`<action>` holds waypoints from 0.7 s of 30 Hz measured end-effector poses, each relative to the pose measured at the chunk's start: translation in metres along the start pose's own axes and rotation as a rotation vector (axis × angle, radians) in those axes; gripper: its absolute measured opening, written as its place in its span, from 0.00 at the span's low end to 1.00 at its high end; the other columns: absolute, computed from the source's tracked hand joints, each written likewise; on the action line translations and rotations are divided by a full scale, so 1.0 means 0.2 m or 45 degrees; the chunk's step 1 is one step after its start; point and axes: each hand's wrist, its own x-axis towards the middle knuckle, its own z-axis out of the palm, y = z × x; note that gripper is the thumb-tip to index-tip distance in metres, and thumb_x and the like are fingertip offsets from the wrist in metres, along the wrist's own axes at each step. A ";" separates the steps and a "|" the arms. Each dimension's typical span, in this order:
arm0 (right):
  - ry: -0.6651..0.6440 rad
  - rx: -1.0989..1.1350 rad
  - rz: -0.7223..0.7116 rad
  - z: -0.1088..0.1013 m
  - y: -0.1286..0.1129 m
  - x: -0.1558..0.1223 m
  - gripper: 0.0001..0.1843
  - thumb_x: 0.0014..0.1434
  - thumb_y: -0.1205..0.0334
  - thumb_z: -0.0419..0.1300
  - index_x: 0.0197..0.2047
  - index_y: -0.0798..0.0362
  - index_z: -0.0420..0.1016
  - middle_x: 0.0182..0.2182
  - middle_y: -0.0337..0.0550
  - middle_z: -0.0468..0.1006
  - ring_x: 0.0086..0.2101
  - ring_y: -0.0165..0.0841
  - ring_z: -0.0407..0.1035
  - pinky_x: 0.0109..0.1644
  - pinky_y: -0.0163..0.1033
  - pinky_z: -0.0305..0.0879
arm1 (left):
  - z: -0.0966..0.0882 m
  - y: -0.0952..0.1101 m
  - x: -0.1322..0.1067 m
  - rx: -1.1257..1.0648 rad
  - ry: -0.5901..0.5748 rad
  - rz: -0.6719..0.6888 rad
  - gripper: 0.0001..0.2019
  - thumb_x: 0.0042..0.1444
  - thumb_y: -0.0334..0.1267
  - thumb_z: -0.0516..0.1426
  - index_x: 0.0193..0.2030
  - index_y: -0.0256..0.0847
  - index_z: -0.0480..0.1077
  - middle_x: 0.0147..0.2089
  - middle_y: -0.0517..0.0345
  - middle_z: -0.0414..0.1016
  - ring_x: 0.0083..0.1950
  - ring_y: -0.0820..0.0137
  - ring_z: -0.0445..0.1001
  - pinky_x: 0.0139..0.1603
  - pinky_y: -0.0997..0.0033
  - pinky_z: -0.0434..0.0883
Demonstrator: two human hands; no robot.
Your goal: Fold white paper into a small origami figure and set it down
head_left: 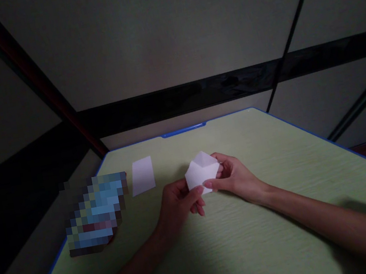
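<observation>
A small folded white paper (pixel 202 171), its top edges slanting to a point, is held up over the table between both hands. My left hand (pixel 180 201) grips its lower left part, thumb on the near face and fingers behind. On the right side my right hand (pixel 230 176) pinches it, the thumb pressed near the bottom edge and the other fingers partly hidden behind the paper. The two thumb tips are close together. A flat white sheet of paper (pixel 142 176) lies on the table to the left, apart from my hands.
The pale green table (pixel 284 228) has a blue rim and a blue handle-like strip (pixel 184 130) at its far edge. At the left lies a pixelated bluish object (pixel 99 213), its kind not visible. Cabinet-like panels (pixel 164 31) stand behind the table.
</observation>
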 end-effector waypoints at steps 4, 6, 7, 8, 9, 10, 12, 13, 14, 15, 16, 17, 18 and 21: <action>-0.019 -0.012 0.031 0.01 0.00 0.00 0.19 0.34 0.67 0.66 0.30 0.56 0.62 0.17 0.29 0.67 0.16 0.20 0.61 0.20 0.27 0.58 | 0.01 0.00 0.01 -0.044 0.117 0.064 0.07 0.43 0.36 0.56 0.25 0.34 0.67 0.16 0.63 0.68 0.17 0.78 0.65 0.16 0.80 0.61; -0.032 -0.018 0.032 0.01 0.00 0.00 0.18 0.35 0.66 0.66 0.30 0.57 0.63 0.17 0.30 0.68 0.17 0.21 0.62 0.20 0.27 0.59 | 0.01 0.00 0.01 -0.096 0.207 0.102 0.07 0.42 0.35 0.57 0.30 0.34 0.68 0.17 0.66 0.68 0.16 0.78 0.65 0.15 0.80 0.61; -0.038 -0.021 0.027 0.00 0.00 0.00 0.17 0.36 0.66 0.66 0.30 0.57 0.63 0.16 0.31 0.68 0.17 0.21 0.62 0.20 0.27 0.59 | 0.01 0.00 0.01 -0.114 0.248 0.120 0.09 0.41 0.34 0.58 0.32 0.35 0.68 0.17 0.67 0.67 0.16 0.78 0.65 0.14 0.80 0.61; -0.041 -0.024 0.021 0.00 0.00 0.00 0.16 0.38 0.65 0.65 0.30 0.58 0.64 0.16 0.31 0.68 0.17 0.21 0.62 0.20 0.27 0.59 | 0.01 0.00 0.01 -0.121 0.285 0.130 0.10 0.40 0.34 0.58 0.33 0.35 0.68 0.17 0.67 0.67 0.15 0.79 0.64 0.14 0.81 0.61; -0.039 -0.024 0.015 0.00 0.00 0.00 0.13 0.40 0.64 0.64 0.30 0.58 0.66 0.16 0.32 0.69 0.17 0.21 0.62 0.20 0.28 0.59 | 0.00 -0.01 0.01 -0.118 0.314 0.133 0.10 0.40 0.33 0.58 0.33 0.35 0.69 0.17 0.68 0.67 0.15 0.79 0.64 0.14 0.80 0.61; -0.029 -0.020 0.009 0.00 0.00 0.00 0.11 0.41 0.63 0.63 0.29 0.59 0.67 0.16 0.33 0.69 0.17 0.21 0.62 0.20 0.28 0.59 | 0.00 -0.01 0.01 -0.108 0.330 0.131 0.10 0.40 0.33 0.58 0.33 0.35 0.70 0.16 0.67 0.67 0.15 0.79 0.64 0.14 0.80 0.61; -0.006 -0.009 0.000 -0.01 0.01 0.01 0.09 0.43 0.62 0.61 0.28 0.59 0.69 0.17 0.35 0.70 0.17 0.21 0.62 0.21 0.28 0.58 | 0.00 0.00 0.00 -0.070 0.330 0.127 0.09 0.40 0.33 0.57 0.31 0.34 0.72 0.16 0.65 0.68 0.15 0.79 0.64 0.14 0.80 0.62; -0.001 -0.003 -0.005 -0.02 0.02 0.01 0.08 0.43 0.63 0.61 0.28 0.59 0.70 0.17 0.36 0.70 0.17 0.22 0.62 0.21 0.29 0.58 | 0.00 0.00 0.00 -0.049 0.319 0.134 0.08 0.40 0.33 0.57 0.30 0.35 0.73 0.17 0.65 0.69 0.15 0.79 0.64 0.14 0.80 0.62; 0.001 0.005 -0.011 -0.02 0.02 0.01 0.07 0.43 0.64 0.61 0.27 0.58 0.71 0.18 0.36 0.71 0.18 0.22 0.62 0.21 0.29 0.58 | 0.00 0.00 0.00 -0.030 0.310 0.147 0.07 0.40 0.32 0.57 0.28 0.35 0.73 0.17 0.64 0.69 0.15 0.79 0.63 0.14 0.80 0.61; -0.002 0.011 -0.015 -0.03 0.02 0.01 0.06 0.42 0.65 0.61 0.27 0.58 0.72 0.18 0.36 0.71 0.18 0.22 0.62 0.22 0.29 0.58 | 0.00 0.00 -0.01 -0.015 0.304 0.160 0.06 0.40 0.32 0.57 0.26 0.36 0.74 0.17 0.64 0.69 0.15 0.79 0.63 0.14 0.80 0.61; -0.004 0.015 -0.018 -0.03 0.03 0.01 0.06 0.41 0.66 0.61 0.26 0.58 0.72 0.18 0.36 0.71 0.18 0.22 0.62 0.22 0.29 0.58 | 0.00 0.01 -0.01 -0.003 0.303 0.168 0.05 0.40 0.31 0.57 0.25 0.36 0.74 0.16 0.64 0.68 0.15 0.79 0.63 0.14 0.80 0.61; -0.003 0.017 -0.021 -0.03 0.03 0.01 0.05 0.41 0.67 0.62 0.26 0.58 0.72 0.18 0.36 0.71 0.18 0.22 0.62 0.22 0.30 0.58 | 0.00 0.01 -0.02 0.002 0.300 0.173 0.05 0.39 0.31 0.57 0.25 0.36 0.74 0.16 0.64 0.68 0.15 0.79 0.63 0.14 0.80 0.61; 0.002 0.018 -0.027 -0.03 0.03 0.01 0.05 0.40 0.68 0.62 0.26 0.58 0.72 0.18 0.36 0.71 0.18 0.22 0.61 0.22 0.30 0.57 | 0.00 0.01 -0.02 0.006 0.288 0.179 0.05 0.39 0.31 0.57 0.25 0.36 0.73 0.15 0.65 0.67 0.15 0.79 0.62 0.14 0.80 0.61; 0.019 0.010 -0.052 -0.03 0.03 0.01 0.04 0.41 0.67 0.62 0.25 0.57 0.72 0.17 0.35 0.70 0.18 0.22 0.61 0.22 0.30 0.57 | 0.01 0.02 -0.02 0.020 0.225 0.229 0.04 0.41 0.32 0.56 0.24 0.36 0.73 0.17 0.64 0.67 0.15 0.80 0.63 0.15 0.80 0.61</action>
